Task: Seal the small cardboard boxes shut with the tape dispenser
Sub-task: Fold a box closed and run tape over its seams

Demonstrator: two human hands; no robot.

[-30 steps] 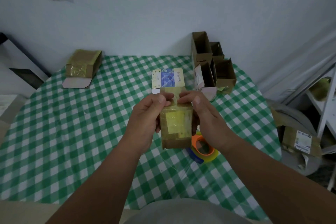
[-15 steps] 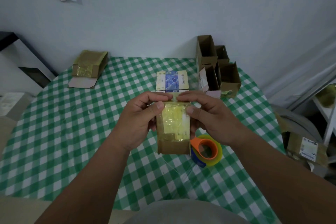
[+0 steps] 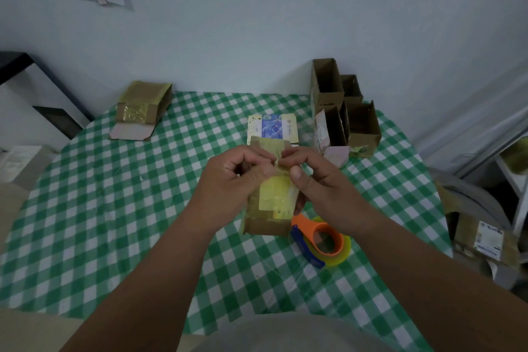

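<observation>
Both hands [image 3: 281,177] pinch the yellow-taped brown cardboard box [image 3: 271,203] at its top, seemingly its tape edge.

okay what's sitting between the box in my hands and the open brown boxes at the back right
In the head view, only bare checked tablecloth lies between the held box and the open boxes.
</observation>
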